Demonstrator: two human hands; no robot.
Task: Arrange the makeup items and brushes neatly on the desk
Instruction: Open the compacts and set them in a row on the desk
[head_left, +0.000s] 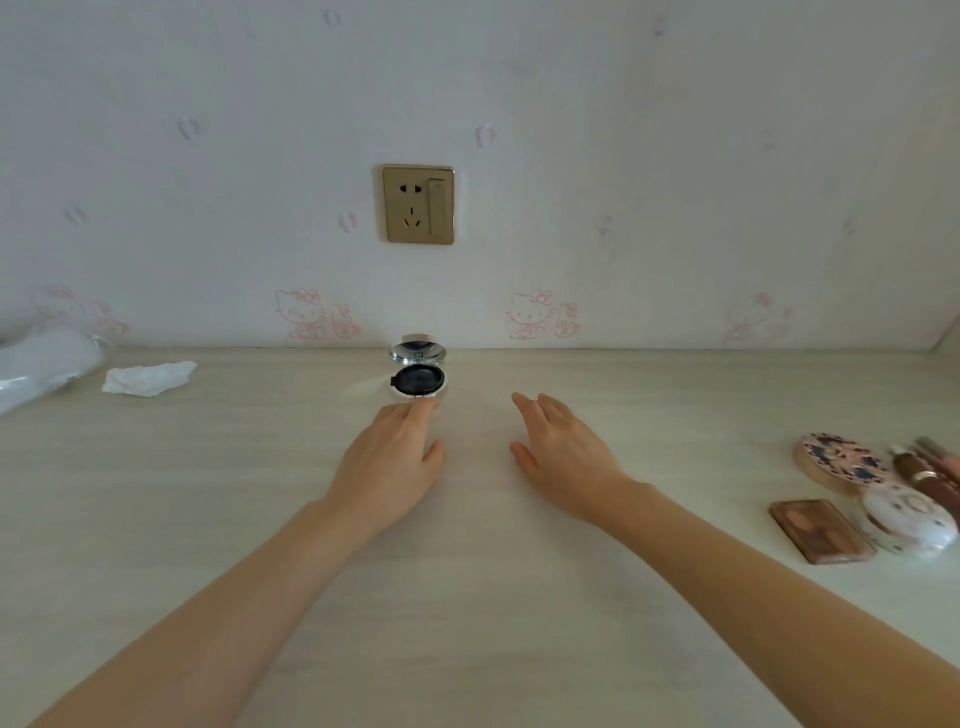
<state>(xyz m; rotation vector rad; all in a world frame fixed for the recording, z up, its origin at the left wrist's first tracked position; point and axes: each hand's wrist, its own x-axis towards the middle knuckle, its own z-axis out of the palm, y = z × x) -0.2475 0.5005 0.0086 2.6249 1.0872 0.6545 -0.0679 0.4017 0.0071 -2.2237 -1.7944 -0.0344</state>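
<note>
An open round compact (418, 378) with a black inside and a mirrored lid stands against the wall at the back middle of the desk. My left hand (396, 457) reaches to it, straight fingertips touching its front rim. My right hand (561, 457) hovers open just to the right, fingers straight, holding nothing. At the right edge lie a round patterned compact (837, 462), a white round compact (909, 519), a brown rectangular palette (821, 531) and brown tubes or brushes (930, 475), partly cut off by the frame.
The pale wooden desk (467, 597) meets a white wall with a gold socket (418, 204). A crumpled tissue (148, 378) and a clear plastic-wrapped thing (39, 366) lie at the back left.
</note>
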